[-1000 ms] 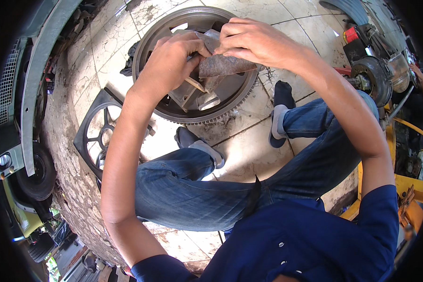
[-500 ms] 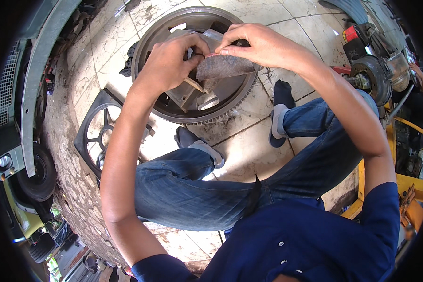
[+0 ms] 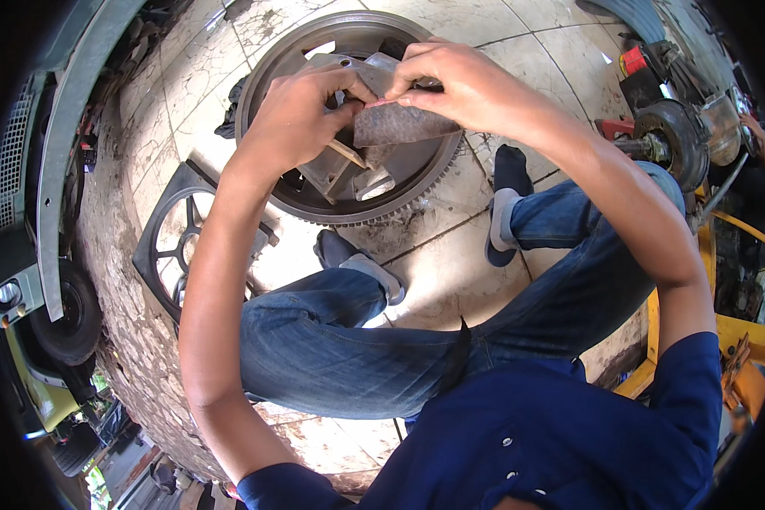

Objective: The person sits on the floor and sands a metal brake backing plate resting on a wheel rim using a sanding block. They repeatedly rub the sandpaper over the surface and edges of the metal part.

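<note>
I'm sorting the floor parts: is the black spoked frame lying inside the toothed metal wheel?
No, the black spoked frame lies on the tiled floor, outside the toothed metal wheel.

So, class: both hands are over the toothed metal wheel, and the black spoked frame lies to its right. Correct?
No: in the head view, the black spoked frame lies left of the toothed metal wheel. The left hand and right hand are indeed over it.

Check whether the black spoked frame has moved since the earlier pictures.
No. The black spoked frame shows no visible shift in any direction against the tiled floor; its pointed left corner lies at the same spot.
</note>
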The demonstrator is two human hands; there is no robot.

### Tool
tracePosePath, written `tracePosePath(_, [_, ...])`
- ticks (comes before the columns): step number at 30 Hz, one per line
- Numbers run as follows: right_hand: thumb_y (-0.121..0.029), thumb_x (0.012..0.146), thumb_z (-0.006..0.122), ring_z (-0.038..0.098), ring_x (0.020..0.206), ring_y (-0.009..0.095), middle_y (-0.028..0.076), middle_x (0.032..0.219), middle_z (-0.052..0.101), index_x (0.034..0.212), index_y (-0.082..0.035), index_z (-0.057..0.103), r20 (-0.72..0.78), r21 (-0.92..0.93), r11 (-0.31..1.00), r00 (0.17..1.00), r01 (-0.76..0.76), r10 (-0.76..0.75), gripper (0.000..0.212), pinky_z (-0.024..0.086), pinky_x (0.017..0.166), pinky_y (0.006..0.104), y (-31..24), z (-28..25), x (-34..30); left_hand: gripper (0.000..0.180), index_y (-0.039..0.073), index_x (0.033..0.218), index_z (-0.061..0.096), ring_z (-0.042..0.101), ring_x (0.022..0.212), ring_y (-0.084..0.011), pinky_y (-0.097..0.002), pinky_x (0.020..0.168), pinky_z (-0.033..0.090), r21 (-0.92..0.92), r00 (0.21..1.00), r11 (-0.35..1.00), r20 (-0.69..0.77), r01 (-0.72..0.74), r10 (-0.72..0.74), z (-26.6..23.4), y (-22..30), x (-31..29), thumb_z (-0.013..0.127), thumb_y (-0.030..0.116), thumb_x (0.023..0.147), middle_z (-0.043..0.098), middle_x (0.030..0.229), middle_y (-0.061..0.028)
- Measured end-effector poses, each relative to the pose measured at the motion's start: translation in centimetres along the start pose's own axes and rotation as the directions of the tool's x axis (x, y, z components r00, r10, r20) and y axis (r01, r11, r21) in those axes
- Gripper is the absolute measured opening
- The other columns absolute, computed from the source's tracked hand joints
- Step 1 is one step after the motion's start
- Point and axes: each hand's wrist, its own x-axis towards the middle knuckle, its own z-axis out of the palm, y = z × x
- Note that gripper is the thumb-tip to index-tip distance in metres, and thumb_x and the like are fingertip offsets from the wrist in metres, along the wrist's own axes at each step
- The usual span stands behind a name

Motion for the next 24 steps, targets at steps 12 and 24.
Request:
tracePosePath(12, [-0.018, 0.089, 0.072, 0.065, 0.095, 0.029, 0.010, 0.099, 0.066, 0.105, -0.014, 0.074, -0.021, 0.050, 0.994, 0.995, -0.093, 0.094, 0.017, 0.052, 0.085, 0.0413, -0.6, 0.2, -0.3, 0.019, 0.007, 0.103, 0.071, 0.063, 0.088, -0.0298, -0.0403, 0.080, 0.049, 0.146, 0.988, 0.981, -0.060, -0.130, 0.140, 0.3, -0.2, -0.1, 0.072, 0.006, 0.084, 0.068, 0.093, -0.0122])
tracePosePath(24, [-0.009, 0.085, 0.074, 0.066, 0.096, 0.029, 0.010, 0.099, 0.065, 0.105, -0.009, 0.073, -0.078, -0.139, 0.987, 0.992, 0.087, -0.098, 0.020, 0.054, 0.085, 0.0417, -1.7, 0.2, -1.2, 0.019, 0.005, 0.101, 0.071, 0.065, 0.101, -0.0322, -0.0404, 0.092, 0.049, 0.108, 0.989, 0.985, -0.042, -0.137, 0.142, 0.1, -0.4, -0.4, 0.071, 0.002, 0.082, 0.070, 0.099, -0.0110])
